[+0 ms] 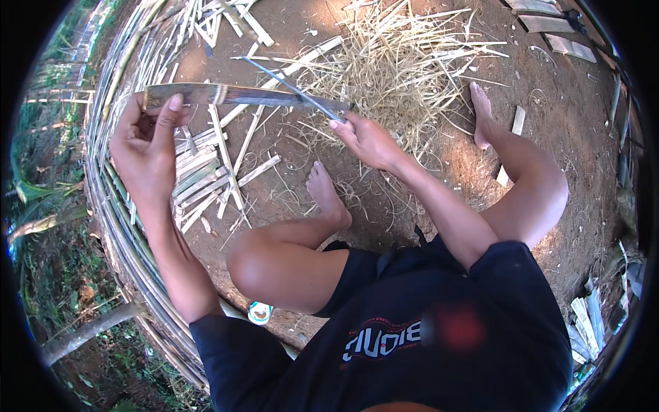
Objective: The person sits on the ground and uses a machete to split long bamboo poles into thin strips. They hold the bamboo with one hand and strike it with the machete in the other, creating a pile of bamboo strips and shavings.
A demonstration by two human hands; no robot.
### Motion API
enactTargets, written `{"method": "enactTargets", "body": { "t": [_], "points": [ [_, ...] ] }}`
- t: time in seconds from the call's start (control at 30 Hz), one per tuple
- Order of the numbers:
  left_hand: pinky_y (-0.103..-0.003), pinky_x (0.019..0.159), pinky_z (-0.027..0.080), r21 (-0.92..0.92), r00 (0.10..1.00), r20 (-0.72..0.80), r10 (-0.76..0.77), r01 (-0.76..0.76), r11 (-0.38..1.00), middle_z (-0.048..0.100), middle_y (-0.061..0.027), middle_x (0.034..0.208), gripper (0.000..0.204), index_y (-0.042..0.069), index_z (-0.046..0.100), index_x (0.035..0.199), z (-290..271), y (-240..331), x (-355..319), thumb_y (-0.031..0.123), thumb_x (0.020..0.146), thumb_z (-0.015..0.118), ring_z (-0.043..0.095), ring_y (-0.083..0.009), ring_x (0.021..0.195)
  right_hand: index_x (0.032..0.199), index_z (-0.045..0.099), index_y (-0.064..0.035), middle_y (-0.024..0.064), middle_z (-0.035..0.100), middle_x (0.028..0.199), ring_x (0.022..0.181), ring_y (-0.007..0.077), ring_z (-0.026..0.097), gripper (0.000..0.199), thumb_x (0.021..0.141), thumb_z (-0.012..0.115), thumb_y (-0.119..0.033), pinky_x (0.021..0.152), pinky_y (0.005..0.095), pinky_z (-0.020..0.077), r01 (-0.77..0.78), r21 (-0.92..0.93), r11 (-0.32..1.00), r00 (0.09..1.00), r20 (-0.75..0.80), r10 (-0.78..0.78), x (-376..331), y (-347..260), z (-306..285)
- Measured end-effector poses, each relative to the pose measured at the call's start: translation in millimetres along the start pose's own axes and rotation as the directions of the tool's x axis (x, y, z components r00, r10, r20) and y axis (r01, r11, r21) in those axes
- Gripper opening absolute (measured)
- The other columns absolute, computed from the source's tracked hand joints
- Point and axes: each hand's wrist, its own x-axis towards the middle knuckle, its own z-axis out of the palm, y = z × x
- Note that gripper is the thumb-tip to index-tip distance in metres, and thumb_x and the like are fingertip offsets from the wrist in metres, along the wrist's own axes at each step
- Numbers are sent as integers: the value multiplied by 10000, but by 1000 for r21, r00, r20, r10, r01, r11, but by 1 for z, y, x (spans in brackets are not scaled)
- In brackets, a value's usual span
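Between thumb and fingers, my left hand (147, 141) holds one end of a long flat brown piece (185, 94) with a pale band round it. Past the band the piece turns dark and grey, narrowing like a blade; its far end reaches my right hand (367, 137). That hand is closed round the near end of a thin blue-grey rod (288, 86), which slants up to the left across the flat piece. Whether the rod is a narrow blade seen edge-on, I cannot tell. My right fingers hide where the two ends meet.
Past my feet lies a heap of pale shavings (405, 75). Split pale strips (206, 172) are piled under my left hand. Long poles (130, 220) curve along the left side, with green plants beyond. A small white-rimmed container (260, 313) sits by my left knee. Flat slats (570, 48) lie far right.
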Motion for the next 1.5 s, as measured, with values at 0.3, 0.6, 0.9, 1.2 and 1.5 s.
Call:
{"method": "enactTargets", "body": {
  "t": [0.3,0.6,0.9,1.2,1.5],
  "points": [
    [-242,715,512,-41,999,29,20,-19,999,684,-86,839,162,-41,639,1007,-3,-10,22,74,897,671,646,-119,750,942,596,20,179,596,663,626,308,601,528,981,449,-486,636,441,489,-79,-64,995,983,-172,67,21,70,19],
    [-286,828,522,47,996,-64,-69,72,996,687,-85,892,227,-18,646,1049,-5,-35,41,149,900,679,663,-150,809,1137,595,-36,133,642,777,710,204,636,521,1008,360,-483,658,394,541,-226,-215,950,964,92,250,37,60,8],
    [-294,817,529,91,993,24,-117,114,989,671,-83,901,222,-19,639,1032,-23,-49,94,165,910,663,662,-158,828,1091,608,47,194,662,843,722,308,649,736,935,373,-632,730,436,525,-427,-127,895,901,19,433,60,231,30],
    [-259,719,535,-123,988,130,-85,101,987,625,-88,991,439,-45,462,1276,0,-55,118,140,916,631,596,-132,845,767,511,-3,69,514,590,435,158,464,598,941,449,-572,406,343,400,-662,276,697,744,124,657,-13,207,10],
    [-289,749,571,-484,998,60,12,19,875,603,-73,965,282,-11,515,1195,11,-23,83,62,932,585,623,-144,842,796,500,-31,20,453,550,429,130,449,503,963,467,-505,383,315,389,-568,398,721,808,103,580,-32,134,-6]
  ]
}}
